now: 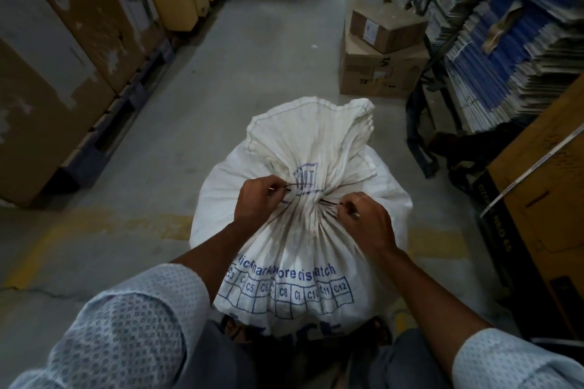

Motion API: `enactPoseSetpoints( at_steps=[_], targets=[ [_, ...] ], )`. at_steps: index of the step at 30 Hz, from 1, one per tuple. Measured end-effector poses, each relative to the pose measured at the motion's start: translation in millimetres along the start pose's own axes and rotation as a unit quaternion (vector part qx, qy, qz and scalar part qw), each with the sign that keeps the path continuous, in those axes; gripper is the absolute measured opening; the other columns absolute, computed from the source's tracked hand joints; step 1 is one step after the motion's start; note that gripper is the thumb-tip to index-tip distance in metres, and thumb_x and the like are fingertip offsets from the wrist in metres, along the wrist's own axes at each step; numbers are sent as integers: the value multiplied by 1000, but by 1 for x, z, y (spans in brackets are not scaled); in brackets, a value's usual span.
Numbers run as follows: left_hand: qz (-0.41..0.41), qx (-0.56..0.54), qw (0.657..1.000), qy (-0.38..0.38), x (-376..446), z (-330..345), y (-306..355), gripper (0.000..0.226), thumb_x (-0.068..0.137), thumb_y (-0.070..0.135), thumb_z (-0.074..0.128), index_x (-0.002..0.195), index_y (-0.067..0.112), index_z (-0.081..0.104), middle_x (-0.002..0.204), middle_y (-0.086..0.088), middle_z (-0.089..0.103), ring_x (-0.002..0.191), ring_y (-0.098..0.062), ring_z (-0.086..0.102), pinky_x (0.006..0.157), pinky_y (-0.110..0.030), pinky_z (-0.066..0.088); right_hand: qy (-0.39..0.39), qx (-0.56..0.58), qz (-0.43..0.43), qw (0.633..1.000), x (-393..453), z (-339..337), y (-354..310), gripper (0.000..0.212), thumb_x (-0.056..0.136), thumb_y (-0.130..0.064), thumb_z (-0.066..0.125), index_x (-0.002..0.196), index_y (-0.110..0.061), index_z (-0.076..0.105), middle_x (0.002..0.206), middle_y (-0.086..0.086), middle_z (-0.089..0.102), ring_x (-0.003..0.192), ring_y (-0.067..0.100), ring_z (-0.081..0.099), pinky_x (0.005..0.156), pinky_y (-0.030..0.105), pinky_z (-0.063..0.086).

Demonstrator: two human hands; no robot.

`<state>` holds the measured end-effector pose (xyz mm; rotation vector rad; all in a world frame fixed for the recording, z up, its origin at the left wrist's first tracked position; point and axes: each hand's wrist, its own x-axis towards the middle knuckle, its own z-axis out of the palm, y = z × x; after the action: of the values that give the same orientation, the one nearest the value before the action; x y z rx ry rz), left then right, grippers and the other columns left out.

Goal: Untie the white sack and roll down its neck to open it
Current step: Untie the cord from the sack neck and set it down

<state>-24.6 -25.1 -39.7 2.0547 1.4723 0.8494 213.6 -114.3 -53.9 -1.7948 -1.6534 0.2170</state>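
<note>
A full white sack (294, 262) with blue print stands on the floor between my feet. Its neck is gathered tight, and the loose mouth (311, 133) fans out above the gather. A thin dark tie (308, 196) runs around the gathered neck. My left hand (260, 199) pinches one end of the tie at the left of the neck. On the right side, my right hand (363, 221) pinches the other end. Both ends are pulled outward and look taut.
Tall cardboard boxes (63, 57) on pallets line the left side of the aisle. Two stacked cartons (384, 54) sit on the floor beyond the sack, to the right. Shelves of blue and white flat stock (512, 35) and a large box (543, 199) fill the right.
</note>
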Motion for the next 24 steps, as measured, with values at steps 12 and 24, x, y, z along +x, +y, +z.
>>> enactPoseSetpoints(
  at_steps=[12,24],
  targets=[
    [-153,-38,979,131,-14,8,38,27,95,22,46,96,3,66,90,-16,74,87,-33,68,84,-42,51,64,426,288,855,1,-24,-7,12,76,-7,76,79,-2,66,82,18,75,82,32,75,77,45,62],
    [-68,58,996,21,-16,23,101,61,87,32,67,139,8,47,132,-18,51,123,-37,48,101,-47,40,205,459,295,812,-2,-138,1,15,83,1,74,84,-12,65,71,4,70,57,12,67,57,28,57]
  ],
)
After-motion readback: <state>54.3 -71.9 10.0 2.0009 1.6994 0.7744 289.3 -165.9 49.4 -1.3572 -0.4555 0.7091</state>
